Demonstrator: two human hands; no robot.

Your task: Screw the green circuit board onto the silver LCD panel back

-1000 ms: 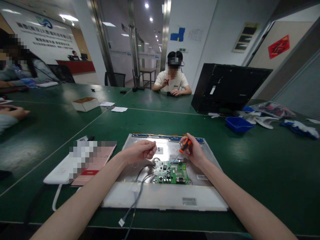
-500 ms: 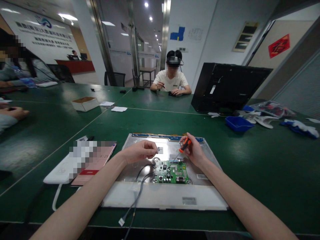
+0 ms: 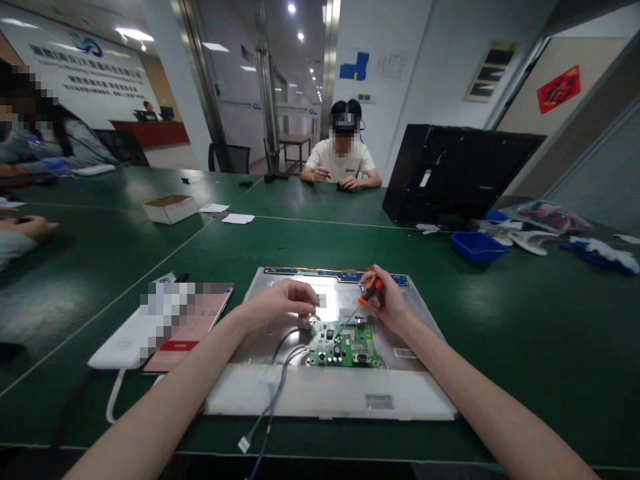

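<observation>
On the lower-centre surface (image 3: 320, 245), circuit board (image 3: 347, 346) work seemingly needed steadiness next: right hand (image 3: 393, 305) clasped screwdriver (image 3: 371, 291); left hand (image 3: 286, 302) curled, contents unclear.

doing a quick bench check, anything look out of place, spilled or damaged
Nothing looks spilled or clearly damaged. The loose cables look untidy: they trail from the green circuit board over the flat panel and its near edge, one ending in a white connector plugged into nothing.

Office: reception desk (image 3: 150, 133), lettered wall (image 3: 93, 79)
</observation>
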